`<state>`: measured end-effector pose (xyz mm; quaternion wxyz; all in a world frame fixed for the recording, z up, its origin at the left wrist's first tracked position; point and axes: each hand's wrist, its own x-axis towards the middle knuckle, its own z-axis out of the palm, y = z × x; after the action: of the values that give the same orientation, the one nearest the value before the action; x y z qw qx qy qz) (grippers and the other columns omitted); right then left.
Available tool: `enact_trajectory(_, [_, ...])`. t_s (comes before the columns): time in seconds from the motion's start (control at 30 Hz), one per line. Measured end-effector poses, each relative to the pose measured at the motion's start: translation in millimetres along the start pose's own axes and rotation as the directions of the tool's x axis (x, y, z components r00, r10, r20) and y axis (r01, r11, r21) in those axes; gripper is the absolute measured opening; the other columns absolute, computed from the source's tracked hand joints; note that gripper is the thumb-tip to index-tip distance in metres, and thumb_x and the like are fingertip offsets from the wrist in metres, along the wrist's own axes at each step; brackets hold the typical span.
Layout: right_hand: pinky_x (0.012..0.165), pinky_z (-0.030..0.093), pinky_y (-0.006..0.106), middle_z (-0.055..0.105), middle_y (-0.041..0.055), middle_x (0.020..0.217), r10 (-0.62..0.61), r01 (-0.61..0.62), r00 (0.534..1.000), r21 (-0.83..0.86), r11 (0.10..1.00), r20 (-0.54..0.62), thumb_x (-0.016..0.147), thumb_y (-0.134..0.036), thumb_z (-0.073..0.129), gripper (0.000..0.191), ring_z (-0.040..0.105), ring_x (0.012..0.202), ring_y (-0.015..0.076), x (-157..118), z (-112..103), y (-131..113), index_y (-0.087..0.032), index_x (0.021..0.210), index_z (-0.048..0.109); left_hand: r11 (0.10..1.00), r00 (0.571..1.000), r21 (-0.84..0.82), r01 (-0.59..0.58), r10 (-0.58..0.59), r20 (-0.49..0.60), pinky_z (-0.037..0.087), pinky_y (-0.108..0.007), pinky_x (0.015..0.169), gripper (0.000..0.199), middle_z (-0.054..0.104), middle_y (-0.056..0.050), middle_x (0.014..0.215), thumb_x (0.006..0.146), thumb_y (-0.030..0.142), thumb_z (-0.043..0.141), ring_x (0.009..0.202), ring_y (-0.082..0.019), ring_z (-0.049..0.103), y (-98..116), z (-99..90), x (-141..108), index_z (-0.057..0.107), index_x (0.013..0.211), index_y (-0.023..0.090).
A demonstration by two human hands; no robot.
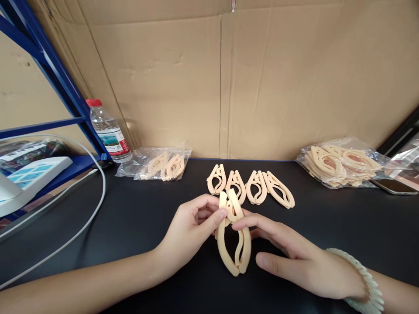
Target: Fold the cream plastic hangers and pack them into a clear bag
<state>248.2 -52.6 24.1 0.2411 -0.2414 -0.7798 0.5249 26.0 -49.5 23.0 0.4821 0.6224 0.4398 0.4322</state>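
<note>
A beige plastic folding hanger [224,250], folded up, is tilted in front of me with its narrow end toward me. My left hand [188,229] pinches its upper left side between thumb and fingers. The index finger of my right hand [291,250] touches the hanger's right side near the top; its thumb is stretched out, apart from the hanger. Other fingers of that hand are partly hidden behind the piece. Just beyond my hands, several similar folded hangers [282,192] lie in a row on the black table [140,222].
A clear bag [176,168] with beige hangers lies back left beside a red-capped water bottle [113,138]. At the back right is a fuller bag of hangers [343,163] against a phone [396,186]. A white cable [104,183] loops at left. Cardboard [170,87] stands behind.
</note>
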Motion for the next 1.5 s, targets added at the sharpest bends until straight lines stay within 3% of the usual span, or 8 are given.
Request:
enact_trajectory(0.2, [0.106,0.041,0.042,0.042,0.0071,0.144,0.025,-0.025,0.999,-0.008,1.0,0.03,0.093,-0.027,0.053,0.046,0.045,0.128,0.0217,-2.0,-0.8,1.3,-0.032,0.137,0.043,1.0,1.0,-0.003,0.012,-0.013,-0.017,0.055,-0.026,0.063,0.022,0.07,-0.003,0.079,0.081,0.036,0.066,0.07,-0.017,0.067,-2.2,-2.8,4.0,0.064,0.092,0.016])
enact_trajectory(0.33, [0.106,0.041,0.046,0.027,0.0044,0.154,-0.014,0.014,0.992,-0.001,1.0,-0.122,0.091,-0.031,0.056,0.054,0.034,0.137,0.0258,-4.9,-3.3,7.0,-0.038,0.141,0.036,1.0,0.986,0.027,0.008,-0.004,-0.166,0.054,-0.029,0.07,0.038,0.069,-0.002,0.078,0.078,0.037,0.067,0.074,-0.018,0.067,-3.1,-16.3,15.8,0.06,0.109,0.016])
enact_trajectory(0.6, [0.101,0.048,0.047,0.043,0.0062,0.143,-0.011,0.019,0.919,0.017,1.0,-0.394,0.089,-0.037,0.058,0.046,0.046,0.128,0.0283,-3.4,-22.5,11.4,-0.035,0.133,0.047,0.951,0.954,0.304,0.06,0.035,-0.298,0.046,-0.031,0.066,0.055,0.064,0.002,0.071,0.076,0.043,0.06,0.064,-0.017,0.06,-25.6,-68.7,61.8,0.05,0.122,0.015])
enact_trajectory(0.83, [0.098,0.05,0.042,0.052,0.0058,0.136,-0.072,0.049,0.874,-0.059,0.997,-0.48,0.09,-0.037,0.056,0.038,0.05,0.124,0.0253,-0.5,-41.8,20.0,-0.033,0.127,0.051,0.881,0.942,0.472,0.028,0.135,-0.307,0.051,-0.036,0.075,0.045,0.066,-0.008,0.091,0.077,0.042,0.054,0.078,-0.021,0.064,-46.2,-78.4,84.0,0.051,0.112,0.014])
enact_trajectory(0.97, [0.095,0.051,0.042,0.061,0.0062,0.121,-0.162,0.004,0.857,-0.307,0.952,-0.49,0.093,-0.038,0.051,0.028,0.059,0.11,0.0228,0.2,-58.1,24.1,-0.029,0.119,0.058,0.74,0.965,0.67,-0.062,0.215,-0.149,0.051,-0.041,0.089,0.045,0.06,-0.014,0.121,0.085,0.046,0.048,0.107,-0.027,0.06,-42.3,-73.4,66.3,0.053,0.118,0.015])
enact_trajectory(1.07, [0.099,0.046,0.045,0.064,0.0073,0.117,-0.284,-0.019,0.882,-0.63,0.776,-0.376,0.094,-0.038,0.047,0.027,0.056,0.113,0.0244,0.4,-65.9,29.5,-0.026,0.114,0.062,0.533,0.963,0.825,-0.189,0.265,0.049,0.037,-0.047,0.107,0.053,0.049,-0.012,0.139,0.089,0.049,0.044,0.129,-0.03,0.045,-36.0,-65.7,50.2,0.049,0.131,0.018])
enact_trajectory(1.2, [0.109,0.029,0.058,0.043,0.0106,0.146,-0.104,-0.164,0.962,-0.837,0.522,-0.253,0.093,-0.05,0.044,0.051,0.033,0.137,0.0332,0.9,-60.8,41.0,-0.027,0.139,0.045,0.321,0.959,0.904,-0.281,0.116,0.257,0.018,-0.055,0.114,0.062,0.023,-0.006,0.157,0.09,0.056,0.043,0.143,-0.033,0.02,-31.4,-53.5,43.2,0.035,0.145,0.029])
enact_trajectory(1.5, [0.11,0.009,0.065,0.022,0.0067,0.157,0.059,-0.263,0.963,-0.871,0.415,-0.262,0.09,-0.067,0.031,0.062,0.012,0.144,0.0386,15.7,-50.7,55.6,-0.042,0.147,0.027,0.317,0.969,0.916,-0.246,0.041,0.245,0.018,-0.059,0.112,0.063,0.02,-0.003,0.157,0.091,0.06,0.037,0.145,-0.035,0.009,-35.3,-37.8,63.8,0.032,0.147,0.032])
